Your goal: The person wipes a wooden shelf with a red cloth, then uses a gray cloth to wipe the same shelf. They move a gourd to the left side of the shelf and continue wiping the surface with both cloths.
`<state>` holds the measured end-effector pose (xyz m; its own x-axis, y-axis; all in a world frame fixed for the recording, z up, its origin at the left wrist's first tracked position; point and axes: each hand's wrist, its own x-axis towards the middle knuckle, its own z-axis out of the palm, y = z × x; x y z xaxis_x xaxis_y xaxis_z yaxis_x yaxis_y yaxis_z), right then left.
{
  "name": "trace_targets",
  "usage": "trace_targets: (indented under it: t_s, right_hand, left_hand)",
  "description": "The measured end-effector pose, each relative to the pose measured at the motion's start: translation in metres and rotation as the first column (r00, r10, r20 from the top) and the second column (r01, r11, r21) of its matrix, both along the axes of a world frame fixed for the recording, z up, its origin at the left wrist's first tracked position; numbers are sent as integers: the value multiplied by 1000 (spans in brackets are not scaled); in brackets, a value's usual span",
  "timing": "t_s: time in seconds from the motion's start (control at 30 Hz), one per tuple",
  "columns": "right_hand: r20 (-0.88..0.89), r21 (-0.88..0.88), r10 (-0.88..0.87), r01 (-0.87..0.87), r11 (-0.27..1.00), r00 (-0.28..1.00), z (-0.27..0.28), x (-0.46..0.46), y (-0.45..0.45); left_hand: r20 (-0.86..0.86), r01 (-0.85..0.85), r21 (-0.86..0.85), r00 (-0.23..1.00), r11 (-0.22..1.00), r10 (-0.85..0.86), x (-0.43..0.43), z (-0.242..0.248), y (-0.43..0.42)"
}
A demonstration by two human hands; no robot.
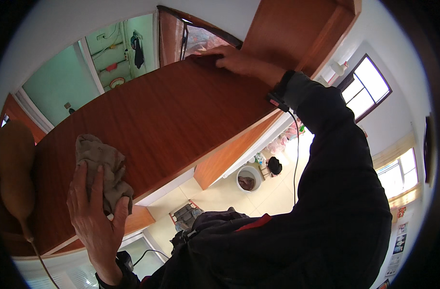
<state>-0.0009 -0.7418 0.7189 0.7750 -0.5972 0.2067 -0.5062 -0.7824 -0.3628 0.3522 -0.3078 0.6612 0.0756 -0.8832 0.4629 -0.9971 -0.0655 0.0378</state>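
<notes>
A long reddish-brown wooden board (162, 108) stretches across the view in front of me. At its lower left, my left hand (97, 206) presses a folded grey-brown cloth (101, 166) against the wood, fingers spread over it and thumb along its near side. My right arm reaches out to the far end of the board. There my right hand (229, 59) rests by the board's far edge, next to an upright wooden panel (285, 36). Its fingertips are in dark shade, and whether it holds anything cannot be told.
A brown bottle gourd (16, 169) with a cord at its stem is at the far left, near my left hand. Well below, a pale bucket (249, 178) holding dark cloth and a small folding stool (185, 216) stand on the tiled floor. A black cable (297, 162) hangs from my right wrist.
</notes>
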Motion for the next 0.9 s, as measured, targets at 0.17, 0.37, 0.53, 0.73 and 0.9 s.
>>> trace_targets:
  t_s: [0.17, 0.37, 0.53, 0.73, 0.9]
  right_hand:
    - [-112, -136, 132, -147, 980, 985, -3, 6, 82]
    - [-62, -131, -32, 24, 991, 998, -4, -73, 131]
    - [-96, -309, -383, 339, 889, 919, -9, -110, 74]
    - [-153, -328, -223, 163, 931, 963, -9, -36, 35]
    - [-229, -257, -204, 143, 956, 952, -5, 82, 52]
  left_hand:
    - [-19, 25, -32, 1000, 999, -25, 1, -4, 1]
    - [-59, 46, -63, 997, 997, -49, -5, 1, 1]
    - [-58, 58, -82, 996, 995, -63, -7, 2, 3]
    - [-32, 74, -120, 996, 990, -79, -4, -1, -1]
    - [-19, 59, -133, 998, 989, -62, -4, -4, -1]
